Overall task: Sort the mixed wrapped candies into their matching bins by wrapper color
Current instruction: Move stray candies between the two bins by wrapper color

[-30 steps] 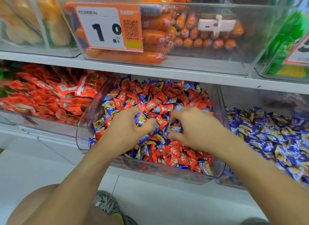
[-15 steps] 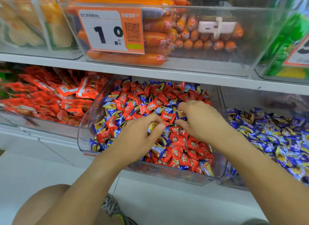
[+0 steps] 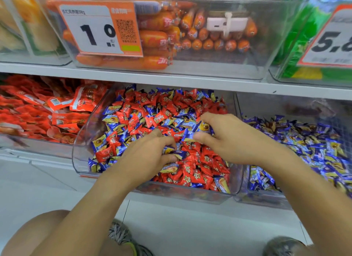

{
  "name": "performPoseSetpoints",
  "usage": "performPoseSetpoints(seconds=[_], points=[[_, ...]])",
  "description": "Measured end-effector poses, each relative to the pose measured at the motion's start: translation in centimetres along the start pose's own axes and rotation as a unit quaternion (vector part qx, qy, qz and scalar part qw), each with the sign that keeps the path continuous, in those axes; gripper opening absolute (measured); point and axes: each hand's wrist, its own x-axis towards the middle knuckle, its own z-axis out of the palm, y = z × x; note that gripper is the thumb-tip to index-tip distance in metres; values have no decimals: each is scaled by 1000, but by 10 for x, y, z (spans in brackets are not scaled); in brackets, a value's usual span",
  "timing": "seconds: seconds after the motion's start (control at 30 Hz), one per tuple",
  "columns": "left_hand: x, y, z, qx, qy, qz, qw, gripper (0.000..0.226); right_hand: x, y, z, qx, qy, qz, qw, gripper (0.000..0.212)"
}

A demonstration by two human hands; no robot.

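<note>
A clear middle bin (image 3: 80, 160) on the lower shelf holds mixed red candies (image 3: 196, 172) and blue candies (image 3: 110, 111). My right hand (image 3: 230, 139) is over the bin's right half and pinches a bunch of blue candies (image 3: 200, 129) between thumb and fingers. My left hand (image 3: 146, 156) lies in the pile near the bin's centre, its fingers curled round blue candies (image 3: 178, 153). To the right stands a clear bin of blue candies (image 3: 304, 147). What lies under both palms is hidden.
A bin of red snack packets (image 3: 38, 111) sits left of the mixed bin. The shelf above carries a clear bin of orange sausages (image 3: 158, 38) with a price tag (image 3: 95, 29), and a green-packed bin (image 3: 304, 42). My knees and a shoe (image 3: 122, 234) are below.
Both hands have shifted within the mixed bin. My right hand gathered blue candies and lifted them slightly; my left hand closed round blue candies near the centre.
</note>
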Motion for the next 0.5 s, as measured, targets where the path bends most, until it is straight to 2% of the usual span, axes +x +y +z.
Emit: performPoseSetpoints(seconds=[0.13,0.2,0.3,0.4,0.5], points=[[-11,-9,-12,-130,41,-9,991,9,-3,-6,10,28,-21,-11,999,20],[-20,-18,-17,-163,34,-28,986,15,-4,-11,19,37,-41,-35,998,10],[-35,-27,-16,-184,9,-44,982,20,-3,-19,34,23,-103,-69,992,36],[-38,-24,-8,-162,34,-37,986,16,-3,-25,49,8,-112,-78,991,38],[-35,-20,0,-157,78,-41,984,7,-1,-31,55,-42,-110,-82,990,54]])
